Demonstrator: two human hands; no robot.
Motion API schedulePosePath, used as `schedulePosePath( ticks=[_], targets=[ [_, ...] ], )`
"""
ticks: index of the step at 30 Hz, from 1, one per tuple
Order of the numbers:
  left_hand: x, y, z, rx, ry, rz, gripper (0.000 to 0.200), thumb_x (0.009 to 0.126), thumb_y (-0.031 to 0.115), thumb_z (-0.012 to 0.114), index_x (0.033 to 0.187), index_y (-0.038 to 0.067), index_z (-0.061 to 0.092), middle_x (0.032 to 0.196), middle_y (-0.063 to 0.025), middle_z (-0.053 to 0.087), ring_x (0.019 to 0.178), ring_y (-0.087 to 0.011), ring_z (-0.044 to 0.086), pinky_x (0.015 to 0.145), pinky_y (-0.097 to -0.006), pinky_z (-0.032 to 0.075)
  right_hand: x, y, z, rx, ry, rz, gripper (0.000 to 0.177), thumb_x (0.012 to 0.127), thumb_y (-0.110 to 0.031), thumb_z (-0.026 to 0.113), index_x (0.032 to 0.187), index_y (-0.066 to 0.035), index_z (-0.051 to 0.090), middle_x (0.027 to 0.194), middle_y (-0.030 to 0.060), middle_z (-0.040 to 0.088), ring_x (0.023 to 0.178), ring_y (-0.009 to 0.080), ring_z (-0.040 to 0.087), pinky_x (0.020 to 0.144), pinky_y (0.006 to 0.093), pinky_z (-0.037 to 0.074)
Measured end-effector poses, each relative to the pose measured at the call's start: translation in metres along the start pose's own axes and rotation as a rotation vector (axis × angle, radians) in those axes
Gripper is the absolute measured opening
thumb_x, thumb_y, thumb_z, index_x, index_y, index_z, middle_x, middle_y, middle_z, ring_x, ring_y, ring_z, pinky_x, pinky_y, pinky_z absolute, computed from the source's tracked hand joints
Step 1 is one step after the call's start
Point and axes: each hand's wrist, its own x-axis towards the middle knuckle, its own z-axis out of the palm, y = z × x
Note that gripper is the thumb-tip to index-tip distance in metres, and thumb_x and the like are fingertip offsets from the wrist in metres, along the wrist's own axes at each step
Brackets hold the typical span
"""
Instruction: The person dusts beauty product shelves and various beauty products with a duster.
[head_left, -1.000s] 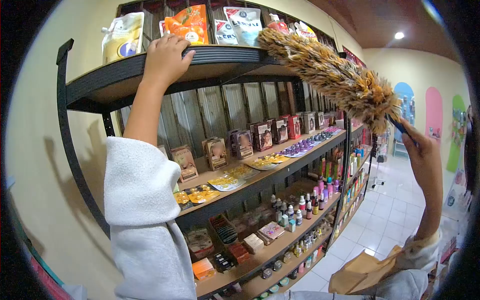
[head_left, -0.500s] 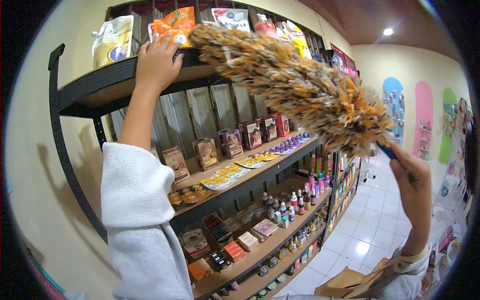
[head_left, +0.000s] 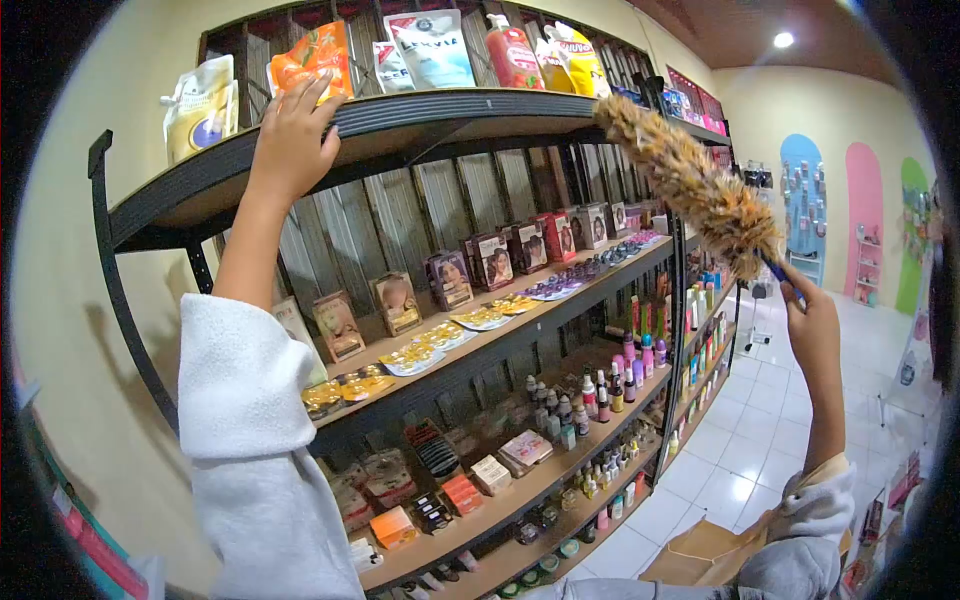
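Observation:
My left hand (head_left: pixel 292 138) reaches up to the top shelf, fingers stretched and a little apart. Its fingertips touch the lower front of an orange refill pouch (head_left: pixel 312 58), which leans slightly. A yellow-and-white spouted pouch (head_left: pixel 198 110) stands left of it, and a white-and-blue pouch (head_left: pixel 430 50) to its right. My right hand (head_left: pixel 808 302) is wrapped round the dark blue handle of a brown feather duster (head_left: pixel 695 180). The duster slants up to the left, its tip in front of the top shelf's edge near a yellow pouch (head_left: pixel 578 60).
Below, the middle shelf (head_left: pixel 470 345) carries boxed hair products and sachets. Lower shelves hold small bottles (head_left: pixel 603 395), jars and boxes. A red pump bottle (head_left: pixel 513 55) stands on top. White floor tiles (head_left: pixel 745 450) stretch along the right; a brown paper-like item (head_left: pixel 715 550) shows below.
The feather duster has swung away to the right and farther off, uncovering the white-and-blue pouch and red bottle. My left hand stays at the orange pouch while the view shifts.

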Motion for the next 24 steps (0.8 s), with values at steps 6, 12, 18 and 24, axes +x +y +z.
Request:
schedulePosePath(
  ticks=[6,12,18,24],
  targets=[
    [0.029,0.055,0.029,0.002,-0.204,-0.147,0.066,0.083,0.025,0.057,0.143,0.01,0.033,0.148,-0.0142,0.031,0.138,-0.0284,0.027,0.113,-0.0473,0.021,0.075,0.018,0.016,0.129,0.124,-0.136,0.028,0.091,-0.012,0.054,0.118,-0.008,0.061,0.09,0.0229,0.066,0.077,0.0339,0.065,0.071,0.0362,0.048],
    [0.059,0.109,0.044,0.182,-0.45,-0.457,0.083,0.074,0.031,0.059,0.147,0.012,0.023,0.151,-0.0106,0.025,0.142,-0.0268,0.018,0.113,-0.0548,0.011,0.155,0.037,0.066,0.263,0.135,-0.417,0.04,0.086,-0.004,0.055,0.125,-0.01,0.054,0.093,0.0221,0.061,0.082,0.0374,0.06,0.073,0.0423,0.046],
    [0.067,0.109,0.048,0.182,-0.547,-0.553,0.086,0.069,0.026,0.057,0.147,0.014,0.022,0.152,-0.0115,0.021,0.143,-0.027,0.014,0.114,-0.054,0.011,0.185,0.053,0.099,0.164,0.071,-0.414,0.048,0.085,-0.001,0.055,0.13,-0.019,0.054,0.085,0.0178,0.052,0.079,0.0371,0.054,0.074,0.0443,0.043],
    [0.07,0.117,0.053,0.194,-0.568,-0.616,0.09,0.067,0.027,0.059,0.146,0.014,0.019,0.152,-0.0125,0.019,0.143,-0.0294,0.01,0.112,-0.0584,0.008,0.161,0.09,0.064,0.215,-0.081,-0.398,0.045,0.082,-0.001,0.058,0.124,-0.019,0.06,0.085,0.0157,0.056,0.079,0.0331,0.057,0.072,0.0404,0.046]
  ],
)
